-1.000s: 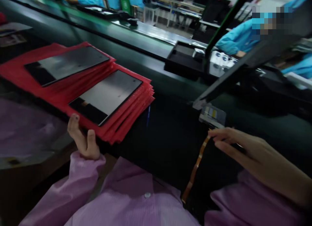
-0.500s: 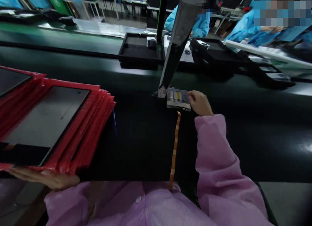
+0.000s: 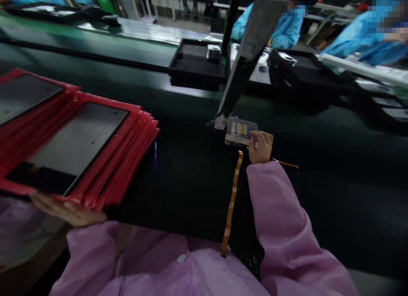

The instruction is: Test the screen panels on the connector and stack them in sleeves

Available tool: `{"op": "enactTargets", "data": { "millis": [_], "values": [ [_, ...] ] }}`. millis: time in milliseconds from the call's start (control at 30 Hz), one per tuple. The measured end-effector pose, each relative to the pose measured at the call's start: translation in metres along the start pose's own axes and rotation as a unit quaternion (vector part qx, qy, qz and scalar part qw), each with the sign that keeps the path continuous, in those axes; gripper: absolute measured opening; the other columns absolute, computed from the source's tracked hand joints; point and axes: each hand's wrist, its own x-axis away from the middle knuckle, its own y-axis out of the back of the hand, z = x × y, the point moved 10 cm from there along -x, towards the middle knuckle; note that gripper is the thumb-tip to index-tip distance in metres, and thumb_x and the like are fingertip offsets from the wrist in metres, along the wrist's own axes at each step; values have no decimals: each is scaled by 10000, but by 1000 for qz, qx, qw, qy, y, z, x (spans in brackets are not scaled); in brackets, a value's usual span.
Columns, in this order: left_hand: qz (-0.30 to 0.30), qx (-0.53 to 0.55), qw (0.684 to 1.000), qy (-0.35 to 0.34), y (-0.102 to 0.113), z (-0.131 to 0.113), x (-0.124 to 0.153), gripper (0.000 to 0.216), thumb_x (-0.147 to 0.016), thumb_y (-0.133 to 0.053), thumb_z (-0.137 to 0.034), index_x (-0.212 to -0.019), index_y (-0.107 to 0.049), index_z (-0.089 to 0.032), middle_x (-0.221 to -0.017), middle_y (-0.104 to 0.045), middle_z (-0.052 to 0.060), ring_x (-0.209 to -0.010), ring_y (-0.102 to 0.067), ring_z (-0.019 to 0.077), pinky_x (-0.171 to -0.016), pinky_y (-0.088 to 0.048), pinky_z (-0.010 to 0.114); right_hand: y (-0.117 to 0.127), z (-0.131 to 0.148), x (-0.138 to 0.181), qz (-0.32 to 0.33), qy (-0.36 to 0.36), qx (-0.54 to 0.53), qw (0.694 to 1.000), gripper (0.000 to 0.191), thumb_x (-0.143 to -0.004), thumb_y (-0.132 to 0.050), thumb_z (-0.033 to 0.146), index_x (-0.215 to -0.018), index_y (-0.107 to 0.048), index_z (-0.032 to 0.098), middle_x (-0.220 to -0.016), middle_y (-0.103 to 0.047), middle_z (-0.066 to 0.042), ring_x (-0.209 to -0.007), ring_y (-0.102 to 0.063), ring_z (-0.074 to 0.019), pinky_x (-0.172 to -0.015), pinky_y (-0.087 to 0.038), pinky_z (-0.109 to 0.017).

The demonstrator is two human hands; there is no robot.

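Note:
My left hand [image 3: 72, 212], fingers stretched out flat, lies against the near edge of a stack of red plastic sleeves [image 3: 123, 160]. On top of that stack rests a flat screen panel [image 3: 75, 145] with a black border. My right hand [image 3: 262, 146] has its fingers curled over the right side of a small flat grey device [image 3: 234, 130] bearing a yellow strip. Its fingertips are partly hidden. An orange flex cable [image 3: 233, 194] runs from near the device toward my body. A thin orange strip [image 3: 287, 163] shows just right of my right wrist.
A slanted metal post [image 3: 237, 79] comes down beside the device. Black trays [image 3: 194, 68] stand along the far side of the dark bench [image 3: 178, 181]. A second red stack [image 3: 25, 94] lies at the far left, and a blue pen-like object [image 3: 155, 148] lies nearby. People in blue work beyond.
My right hand has shifted down and curled further over the device's right side. The thin orange strip has come into sight. My left hand stays at the stack; the view has shifted and tilted.

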Motion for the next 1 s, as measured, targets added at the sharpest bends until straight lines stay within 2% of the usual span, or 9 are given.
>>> {"op": "enactTargets", "data": {
  "millis": [67,133,333,500,600,733,867,933,1000],
  "values": [
    [-90,-1,995,-41,18,-2,3,854,-901,-202,-667,-1511,-283,-75,-1603,-247,179,-1506,-198,281,-1226,-104,469,3,2,0,-12,7,-4,1000,233,-878,-422,227,-993,-624,202,-982,-641,-98,-991,-571,-256,-945,-434,-477],
    [-107,6,993,-44,24,-1,5,848,-912,-248,-664,-1476,-348,-39,-1575,-304,203,-1492,-246,271,-1219,-155,462,5,3,0,-22,13,-4,1000,232,-867,-419,240,-976,-618,193,-957,-644,-100,-962,-581,-255,-923,-441,-472],
    [-104,57,993,5,19,20,25,726,-987,-237,-550,-1438,-383,0,-1489,-423,229,-1411,-376,264,-1183,-273,448,13,-2,-1,-57,13,23,998,241,-819,-425,268,-936,-613,172,-888,-646,-120,-832,-584,-264,-850,-464,-465],
    [-35,94,995,13,21,32,68,657,-892,-404,-675,-1214,-622,-146,-1310,-610,161,-1314,-512,297,-1119,-387,472,17,-8,-4,-85,13,43,995,170,-724,-481,248,-832,-606,211,-781,-634,-124,-773,-599,-318,-792,-487,-489],
    [-28,120,992,38,41,41,70,513,-901,-432,-612,-1046,-685,-189,-1135,-704,106,-1172,-625,253,-1016,-493,417,17,-9,-7,-99,10,53,994,167,-679,-496,255,-798,-608,221,-712,-612,-114,-765,-623,-355,-801,-503,-527],
    [-86,131,981,112,79,73,6,375,-898,-486,-524,-854,-638,-185,-841,-711,50,-857,-691,175,-807,-555,317,17,-4,-8,-106,-2,63,992,187,-634,-503,260,-788,-608,242,-700,-615,-114,-809,-648,-395,-782,-520,-547],
    [-66,128,970,197,87,95,-106,367,-937,-430,-451,-1050,-550,-123,-780,-692,21,-612,-649,98,-625,-522,236,21,7,-4,-114,-12,61,992,209,-661,-494,259,-815,-633,283,-759,-649,-141,-884,-658,-419,-793,-510,-566],
    [-29,105,968,227,82,94,-153,424,-935,-448,-443,-1060,-541,-50,-766,-693,23,-636,-661,111,-663,-519,260,24,11,-2,-117,-14,59,991,206,-676,-494,269,-819,-638,300,-780,-661,-152,-890,-660,-420,-791,-507,-567],
    [-7,63,969,241,82,86,-185,470,-872,-557,-464,-935,-567,1,-814,-696,43,-821,-697,183,-797,-516,343,25,12,0,-116,-20,61,991,197,-680,-490,277,-814,-632,307,-768,-659,-150,-858,-658,-421,-771,-506,-578]
  ]
}}
